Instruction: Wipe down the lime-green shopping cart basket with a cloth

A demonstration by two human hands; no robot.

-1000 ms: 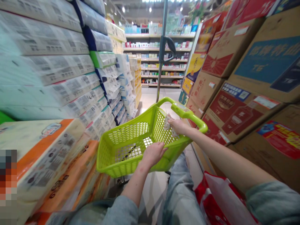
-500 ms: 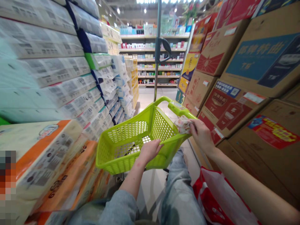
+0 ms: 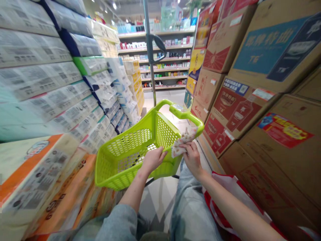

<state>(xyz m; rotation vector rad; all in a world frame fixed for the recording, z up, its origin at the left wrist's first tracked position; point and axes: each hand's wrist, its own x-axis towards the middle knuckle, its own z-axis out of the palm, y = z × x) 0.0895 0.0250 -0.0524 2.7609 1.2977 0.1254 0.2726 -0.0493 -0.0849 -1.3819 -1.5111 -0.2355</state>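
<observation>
A lime-green plastic basket (image 3: 127, 147) on a cart frame stands in front of me, with a curved green handle (image 3: 184, 114) at its right end. My left hand (image 3: 153, 159) grips the near rim of the basket, fingers wrapped over it. My right hand (image 3: 192, 155) is closed on a white patterned cloth (image 3: 184, 140), which lies against the rim at the foot of the handle. Only a few small dark shapes show through the slots of the basket floor.
Packaged paper stacks (image 3: 45, 78) rise on the left, with orange packs (image 3: 65, 201) nearby. Cardboard boxes (image 3: 271, 50) line the right. A grey pole (image 3: 150, 50) stands beyond the basket, before stocked shelves (image 3: 170, 47). A red-and-white bag (image 3: 225, 187) hangs by my right leg.
My right hand has moved left and down along the rim with the cloth, away from the handle's corner. The cloth is more spread out. My left hand still grips the rim.
</observation>
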